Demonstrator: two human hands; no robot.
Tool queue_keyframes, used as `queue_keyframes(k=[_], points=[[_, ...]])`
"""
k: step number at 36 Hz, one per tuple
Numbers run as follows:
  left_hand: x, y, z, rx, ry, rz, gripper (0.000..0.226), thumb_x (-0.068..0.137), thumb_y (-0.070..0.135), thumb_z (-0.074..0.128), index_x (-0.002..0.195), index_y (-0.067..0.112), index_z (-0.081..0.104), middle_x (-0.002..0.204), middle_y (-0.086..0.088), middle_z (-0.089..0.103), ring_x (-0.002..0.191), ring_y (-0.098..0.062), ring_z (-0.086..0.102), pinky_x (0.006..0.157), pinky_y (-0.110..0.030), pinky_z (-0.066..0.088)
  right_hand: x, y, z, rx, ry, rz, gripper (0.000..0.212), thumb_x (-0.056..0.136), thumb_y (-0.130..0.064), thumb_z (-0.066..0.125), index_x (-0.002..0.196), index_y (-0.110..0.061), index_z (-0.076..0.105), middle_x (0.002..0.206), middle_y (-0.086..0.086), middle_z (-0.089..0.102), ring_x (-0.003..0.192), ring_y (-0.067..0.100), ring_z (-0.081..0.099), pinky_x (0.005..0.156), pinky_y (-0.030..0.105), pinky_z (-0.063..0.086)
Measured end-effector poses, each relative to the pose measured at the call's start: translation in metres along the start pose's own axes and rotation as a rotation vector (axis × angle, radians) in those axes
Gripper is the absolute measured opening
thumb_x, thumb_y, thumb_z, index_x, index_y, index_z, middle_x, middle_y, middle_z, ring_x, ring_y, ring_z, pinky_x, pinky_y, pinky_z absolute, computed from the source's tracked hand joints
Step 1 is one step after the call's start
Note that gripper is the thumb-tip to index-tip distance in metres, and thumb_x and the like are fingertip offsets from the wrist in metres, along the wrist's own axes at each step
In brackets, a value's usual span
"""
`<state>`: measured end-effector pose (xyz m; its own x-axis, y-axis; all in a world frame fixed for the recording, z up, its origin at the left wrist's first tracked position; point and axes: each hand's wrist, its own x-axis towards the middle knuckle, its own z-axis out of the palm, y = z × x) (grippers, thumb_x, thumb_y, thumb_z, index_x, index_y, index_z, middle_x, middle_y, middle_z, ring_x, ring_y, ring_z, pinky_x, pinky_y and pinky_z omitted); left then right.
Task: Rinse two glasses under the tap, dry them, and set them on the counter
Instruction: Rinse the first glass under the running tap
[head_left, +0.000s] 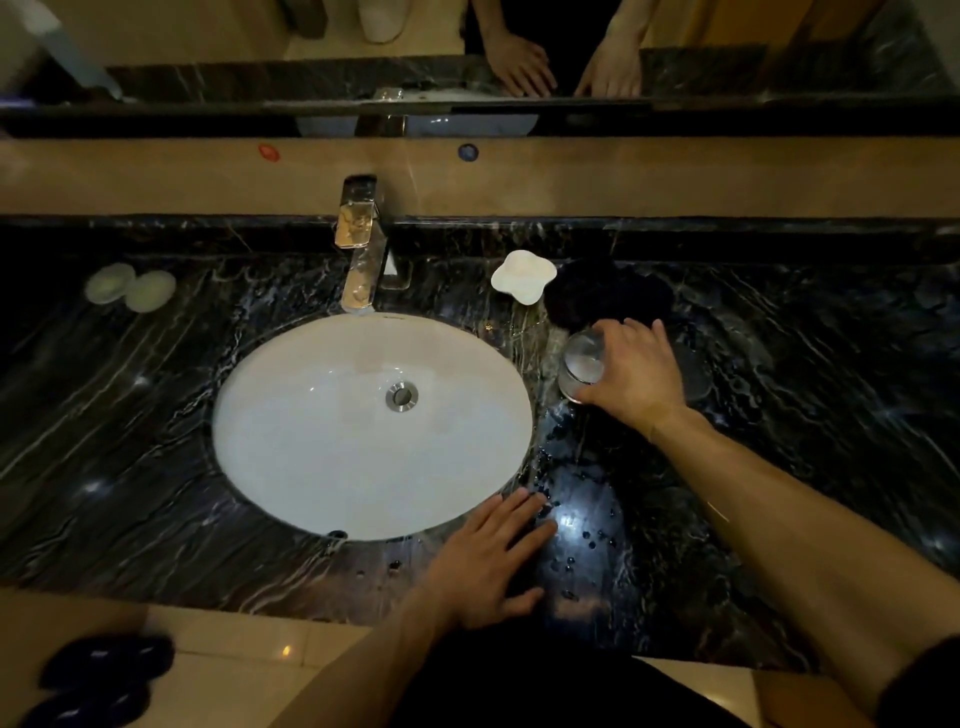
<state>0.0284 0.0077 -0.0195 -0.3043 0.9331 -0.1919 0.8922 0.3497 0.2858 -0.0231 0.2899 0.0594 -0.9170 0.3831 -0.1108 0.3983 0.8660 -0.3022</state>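
The right hand (636, 371) was curled over the top and side of a clear, round drinking glass (582, 366), which stood on the dark, white-veined marble desk (156, 467) just right of the oval white ceramic basin (311, 441), near a white flower-shaped dish (523, 278) and a dark crumpled cloth (608, 291) behind it. The fingers wrapped round the far wall of the glass and the thumb lay on the near side, so the hand was closed on it, though whether the glass was upright or upturned could not be told in the dim light. The left hand (493, 558) lay flat with its fingers spread on the wet front edge of the desk beside the basin, holding nothing. A second glass could not be made out; a faint shape to the right of the hand was too dark to name. No water appeared to run from the square chrome tap (358, 260), and the basin looked dry, while droplets dotted the desk near the left hand. Judged from this, the step in hand was either picking the glass up for rinsing or setting it down after; the pictures did not settle which. If rinsing was to come, the next move called for lifting the glass clear of the desk, carrying it left beneath the spout, and freeing the left hand to work the tap lever
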Motion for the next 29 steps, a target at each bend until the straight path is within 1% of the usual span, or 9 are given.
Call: queue_keyframes(k=[3,7,10,13,17,19,22,25,29], points=[[0.0,0.0,0.0,0.0,0.006,0.004,0.078,0.088,0.064,0.043,0.153,0.023,0.024,0.162,-0.01,0.019,0.15,-0.021,0.006,0.117,-0.04,0.011,0.001,-0.002,-0.002,0.029,0.028,-0.014,0.078,0.071,-0.057,0.075,0.131,-0.015,0.05,0.123,0.006,0.062,0.128,0.028,0.047,0.123,0.045,0.012],[0.001,0.0,-0.001,0.015,0.008,0.002,0.078,0.088,0.064,0.043,0.152,0.023,0.027,0.161,-0.01,0.022,0.15,-0.022,0.009,0.116,-0.041,0.014,-0.002,-0.01,-0.01,0.149,0.053,-0.016,0.077,0.072,-0.056,0.077,0.133,-0.017,0.05,0.129,0.005,0.06,0.131,0.028,0.047,0.119,0.045,0.024],[0.0,0.0,-0.002,0.011,-0.005,0.003,0.078,0.089,0.064,0.041,0.153,0.024,0.024,0.162,-0.009,0.02,0.15,-0.022,0.008,0.116,-0.042,0.012,-0.008,-0.021,-0.024,0.276,0.054,0.023,0.079,0.07,-0.047,0.082,0.136,-0.023,0.046,0.133,-0.001,0.056,0.122,0.023,0.053,0.094,0.037,0.045],[-0.002,-0.003,-0.003,0.021,-0.003,0.025,0.079,0.088,0.064,0.043,0.153,0.024,0.024,0.162,-0.01,0.021,0.15,-0.023,0.01,0.118,-0.041,0.011,-0.015,-0.029,-0.031,0.495,0.072,0.046,0.08,0.064,-0.032,0.088,0.133,-0.028,0.048,0.128,-0.004,0.056,0.112,0.017,0.056,0.083,0.028,0.044],[-0.01,-0.014,-0.008,0.063,0.017,0.079,0.077,0.084,0.064,0.048,0.148,0.023,0.032,0.157,-0.01,0.034,0.145,-0.026,0.031,0.117,-0.044,0.026,-0.026,-0.041,-0.03,0.817,0.1,0.053,0.075,0.064,-0.02,0.09,0.127,-0.03,0.052,0.122,-0.003,0.057,0.112,0.013,0.055,0.091,0.028,0.046],[-0.015,-0.019,-0.01,0.063,0.024,0.101,0.074,0.084,0.063,0.049,0.145,0.023,0.037,0.155,-0.01,0.038,0.143,-0.028,0.035,0.113,-0.044,0.032,-0.034,-0.052,-0.028,0.954,0.114,0.059,0.075,0.066,-0.011,0.089,0.128,-0.027,0.051,0.124,-0.001,0.055,0.113,0.012,0.054,0.095,0.027,0.046],[-0.024,-0.027,-0.009,0.062,0.015,0.129,0.071,0.084,0.06,0.052,0.142,0.021,0.04,0.152,-0.012,0.042,0.142,-0.028,0.037,0.113,-0.042,0.038,-0.044,-0.069,-0.018,1.138,0.14,0.092,0.076,0.065,-0.002,0.088,0.129,-0.018,0.051,0.122,0.002,0.056,0.103,0.0,0.057,0.092,0.018,0.048],[-0.036,-0.038,-0.008,0.055,-0.001,0.166,0.07,0.086,0.057,0.05,0.145,0.02,0.039,0.154,-0.013,0.039,0.143,-0.029,0.034,0.113,-0.043,0.036,-0.051,-0.086,-0.003,1.189,0.146,0.11,0.075,0.058,-0.012,0.09,0.123,-0.018,0.054,0.122,0.001,0.059,0.105,0.004,0.061,0.091,0.021,0.05],[-0.057,-0.06,-0.009,0.088,-0.028,0.227,0.068,0.084,0.054,0.052,0.143,0.022,0.041,0.153,-0.011,0.04,0.141,-0.028,0.038,0.11,-0.04,0.038,-0.058,-0.113,0.016,1.148,0.105,0.123,0.07,0.065,-0.001,0.089,0.121,-0.025,0.054,0.129,0.003,0.054,0.105,0.015,0.06,0.079,0.014,0.05]])
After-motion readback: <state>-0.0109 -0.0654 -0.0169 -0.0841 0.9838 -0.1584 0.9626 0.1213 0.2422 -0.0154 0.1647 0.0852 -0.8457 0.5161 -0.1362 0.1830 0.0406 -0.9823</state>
